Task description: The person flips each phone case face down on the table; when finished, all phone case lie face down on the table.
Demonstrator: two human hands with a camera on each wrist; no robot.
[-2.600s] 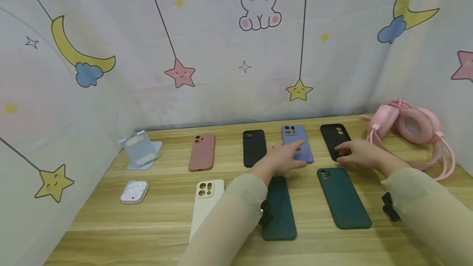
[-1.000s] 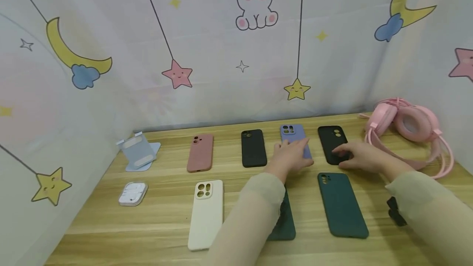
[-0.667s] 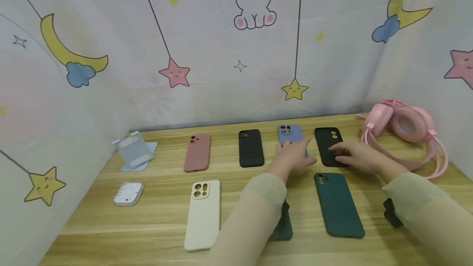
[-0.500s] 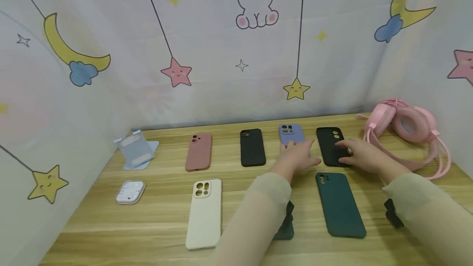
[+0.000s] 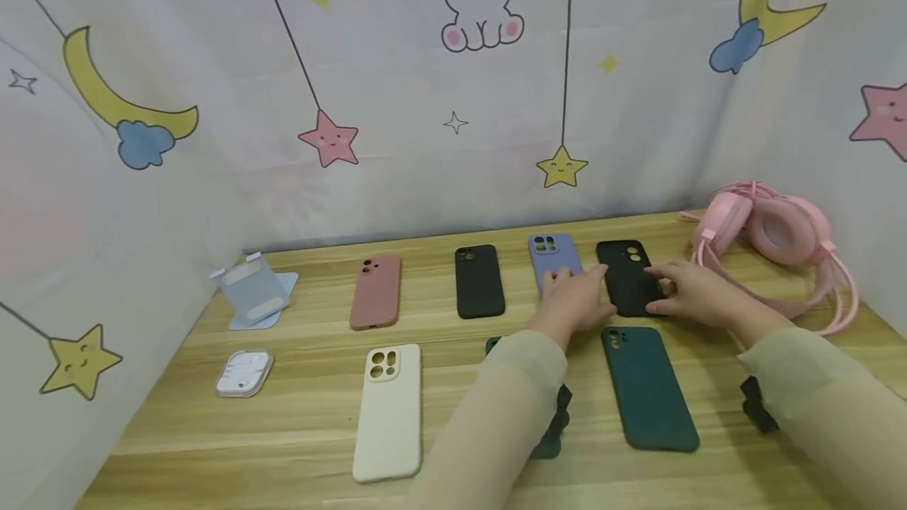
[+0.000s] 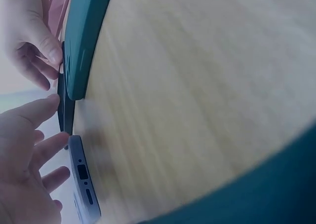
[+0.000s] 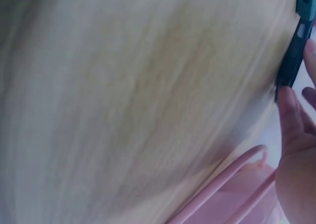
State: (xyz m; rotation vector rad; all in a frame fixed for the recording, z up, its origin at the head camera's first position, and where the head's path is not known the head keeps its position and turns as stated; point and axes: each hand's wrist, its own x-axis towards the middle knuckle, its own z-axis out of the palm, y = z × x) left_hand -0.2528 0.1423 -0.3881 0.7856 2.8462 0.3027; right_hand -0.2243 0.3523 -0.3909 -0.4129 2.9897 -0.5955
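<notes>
A black phone case (image 5: pixel 623 278) lies back up at the back right of the table, between both hands. My right hand (image 5: pixel 694 293) touches its right edge with thumb and fingertips; the thumb meets the case edge in the right wrist view. On the other side, my left hand (image 5: pixel 572 297) hovers with spread fingers, its fingertips near the case's left edge. It covers the lower part of a periwinkle phone case (image 5: pixel 555 250). In front lies a dark green phone case (image 5: pixel 650 392). My left forearm hides most of another dark green case (image 5: pixel 547 445).
Pink headphones (image 5: pixel 790 234) lie right of my right hand. Further left are a second black case (image 5: pixel 479 282), a pink case (image 5: pixel 376 292), a cream case (image 5: pixel 388 423), a pale blue phone stand (image 5: pixel 253 290) and boxed earphones (image 5: pixel 244 373). A printed curtain (image 5: pixel 397 101) hangs behind.
My left hand has moved right, from over the periwinkle case towards the black case. The black case has shifted slightly and turned straighter between the hands. The head view has drifted a little.
</notes>
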